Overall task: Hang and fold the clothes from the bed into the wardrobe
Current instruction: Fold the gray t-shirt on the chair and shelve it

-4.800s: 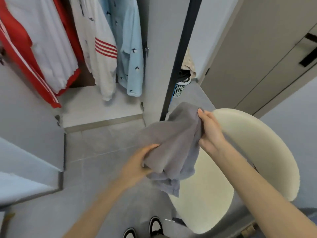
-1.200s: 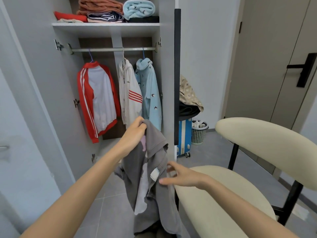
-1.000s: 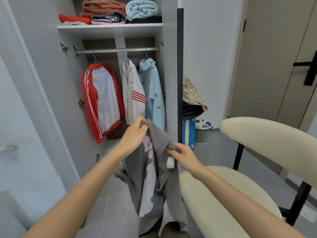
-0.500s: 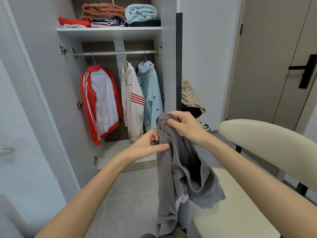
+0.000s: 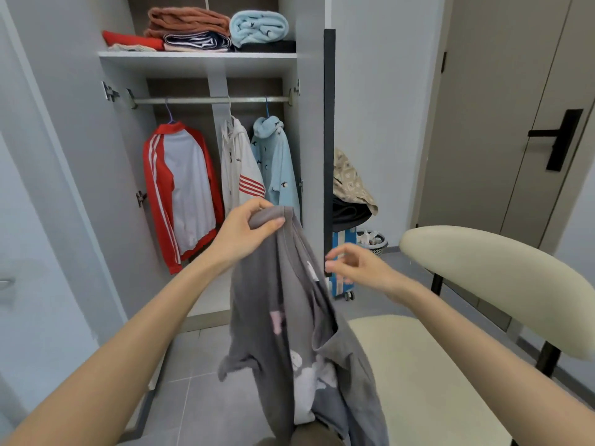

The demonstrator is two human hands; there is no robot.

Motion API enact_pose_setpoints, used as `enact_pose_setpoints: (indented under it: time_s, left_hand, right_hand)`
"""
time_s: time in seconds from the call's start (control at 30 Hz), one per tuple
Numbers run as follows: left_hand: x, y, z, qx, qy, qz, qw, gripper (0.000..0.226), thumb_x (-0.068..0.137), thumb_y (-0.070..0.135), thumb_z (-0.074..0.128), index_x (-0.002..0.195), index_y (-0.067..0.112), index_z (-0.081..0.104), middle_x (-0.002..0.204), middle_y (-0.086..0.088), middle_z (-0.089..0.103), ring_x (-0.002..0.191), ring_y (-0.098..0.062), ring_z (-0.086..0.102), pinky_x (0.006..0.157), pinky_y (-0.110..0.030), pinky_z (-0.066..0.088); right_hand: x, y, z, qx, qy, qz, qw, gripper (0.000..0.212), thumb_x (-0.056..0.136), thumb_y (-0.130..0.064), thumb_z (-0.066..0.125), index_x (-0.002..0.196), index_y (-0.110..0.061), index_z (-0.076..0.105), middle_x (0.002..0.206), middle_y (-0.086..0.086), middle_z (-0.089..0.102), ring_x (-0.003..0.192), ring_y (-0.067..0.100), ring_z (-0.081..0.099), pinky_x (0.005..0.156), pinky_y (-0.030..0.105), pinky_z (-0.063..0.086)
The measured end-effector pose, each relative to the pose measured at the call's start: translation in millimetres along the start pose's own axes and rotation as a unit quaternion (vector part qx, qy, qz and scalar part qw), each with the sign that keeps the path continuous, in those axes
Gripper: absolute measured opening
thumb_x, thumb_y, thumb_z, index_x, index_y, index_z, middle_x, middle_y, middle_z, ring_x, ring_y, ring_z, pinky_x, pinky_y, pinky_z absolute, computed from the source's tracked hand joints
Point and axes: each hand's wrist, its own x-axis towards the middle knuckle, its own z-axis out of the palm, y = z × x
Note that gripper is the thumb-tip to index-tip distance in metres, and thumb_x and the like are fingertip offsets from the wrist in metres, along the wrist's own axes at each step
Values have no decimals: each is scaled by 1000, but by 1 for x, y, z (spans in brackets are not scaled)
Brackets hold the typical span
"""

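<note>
The left hand pinches the grey shirt at its top edge, probably the collar, so the shirt hangs straight down below the grip. The right hand, loose and empty, hovers just right of the cloth, facing the wardrobe.

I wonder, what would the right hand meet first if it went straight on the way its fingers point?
Most likely the grey shirt hanging from the left hand; the right hand points at it, though depth is unclear.
</note>
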Motion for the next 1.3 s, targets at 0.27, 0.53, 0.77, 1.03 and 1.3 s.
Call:
enact_pose_setpoints:
  time_s: [0.27, 0.53, 0.77, 1.03, 1.3]
  left_hand:
    - [12, 7, -3, 27, 82, 34, 996, 9, 85, 27, 71, 84, 30, 63, 83, 14, 65, 79, 4, 58, 65, -4, 39]
    - [15, 18, -13, 28, 145, 25, 989, 13, 86, 24, 71, 91, 13, 64, 83, 9, 64, 77, 0, 57, 65, -9, 43]
    - [9, 17, -32, 42, 165, 19, 985, 16, 86, 27, 71, 93, 14, 66, 87, 8, 65, 81, 0, 57, 69, -14, 45]
    - [16, -2, -83, 205, 245, 46, 946, 13, 90, 30, 65, 83, 19, 62, 86, -1, 60, 85, -18, 52, 78, -37, 41]
    - [51, 36, -90, 241, 319, 62, 914, 28, 99, 35, 48, 104, 12, 63, 95, -8, 44, 101, -33, 41, 84, -39, 27]
  right_hand:
    - [-35, 44, 50, -97, -173, 40, 979, 80, 54, -53, 89, 109, -44, 32, 118, -19, 43, 106, -3, 50, 77, 9, 43]
    - [-36, 49, 122, -287, 157, -139, 935, 66, 70, -58, 70, 111, -18, 36, 132, -2, 25, 117, 12, 28, 97, 20, 31]
    - [-11, 52, 109, -198, 165, -102, 961, 17, 95, -18, 57, 82, -23, 47, 109, -10, 42, 100, 6, 41, 86, 24, 34]
    - [21, -41, -22, -53, 390, -125, 911, 27, 102, -24, 43, 75, -25, 45, 67, -11, 50, 63, 4, 44, 61, 27, 28]
    - [10, -135, -100, -206, 464, -175, 843, 32, 93, -45, 56, 80, -16, 63, 82, -6, 60, 86, 15, 50, 70, 32, 13]
